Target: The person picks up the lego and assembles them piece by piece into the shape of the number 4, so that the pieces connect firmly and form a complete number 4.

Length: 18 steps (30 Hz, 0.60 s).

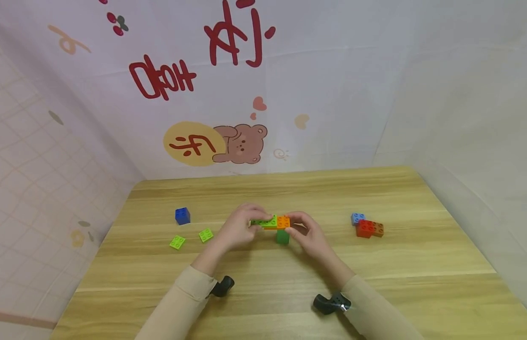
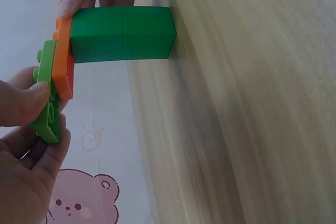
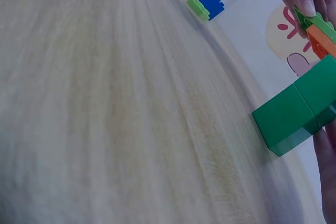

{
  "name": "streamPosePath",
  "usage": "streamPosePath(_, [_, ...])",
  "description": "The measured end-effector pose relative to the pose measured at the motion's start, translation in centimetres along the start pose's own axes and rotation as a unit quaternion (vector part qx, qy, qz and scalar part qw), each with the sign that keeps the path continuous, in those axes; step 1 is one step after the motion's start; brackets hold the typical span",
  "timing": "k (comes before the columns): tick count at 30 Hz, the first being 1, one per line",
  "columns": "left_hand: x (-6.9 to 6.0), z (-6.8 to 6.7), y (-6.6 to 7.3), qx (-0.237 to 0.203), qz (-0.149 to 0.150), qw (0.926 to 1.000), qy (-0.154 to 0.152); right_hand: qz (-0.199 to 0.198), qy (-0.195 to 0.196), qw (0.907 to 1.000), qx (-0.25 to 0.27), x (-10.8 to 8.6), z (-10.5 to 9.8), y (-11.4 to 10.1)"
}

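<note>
Two dark green blocks [image 2: 123,34] stand stacked upright on the table. An orange plate brick [image 1: 283,222] lies across their top and sticks out to the left. Over its left part sits a light green plate brick [image 1: 266,222], which reaches past the orange one's end. My left hand [image 1: 239,229] pinches that light green plate between thumb and fingers. At the right end, the thumb and fingers of my right hand [image 1: 309,236] grip the orange plate. In the right wrist view most of the right hand is out of sight.
To the left lie a blue block [image 1: 182,216] and two flat lime plates, one nearer [image 1: 177,242] and one beside my left forearm [image 1: 205,234]. On the right a light blue brick [image 1: 358,218], a red brick [image 1: 364,229] and a brown brick [image 1: 378,229] sit close together. A printed cloth [image 1: 331,94] hangs behind the table.
</note>
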<state>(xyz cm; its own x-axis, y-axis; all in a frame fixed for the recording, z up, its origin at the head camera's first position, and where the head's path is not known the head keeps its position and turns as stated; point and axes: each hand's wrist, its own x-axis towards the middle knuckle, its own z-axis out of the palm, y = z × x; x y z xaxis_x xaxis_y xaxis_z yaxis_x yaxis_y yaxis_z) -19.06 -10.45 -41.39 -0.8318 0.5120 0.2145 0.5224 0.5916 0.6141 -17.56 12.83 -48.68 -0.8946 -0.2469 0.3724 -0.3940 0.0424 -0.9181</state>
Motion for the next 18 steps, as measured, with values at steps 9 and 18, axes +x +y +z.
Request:
streamPosePath(9, [-0.04, 0.04, -0.19, -0.013, -0.002, 0.9999, 0.002, 0.009, 0.004, 0.9999, 0.013, 0.02, -0.13, 1.22])
streamPosePath(18, [0.18, -0.12, -0.01, -0.028, -0.018, 0.9994, -0.008, 0.004, 0.003, 1.0, 0.007, -0.07, -0.15, 1.29])
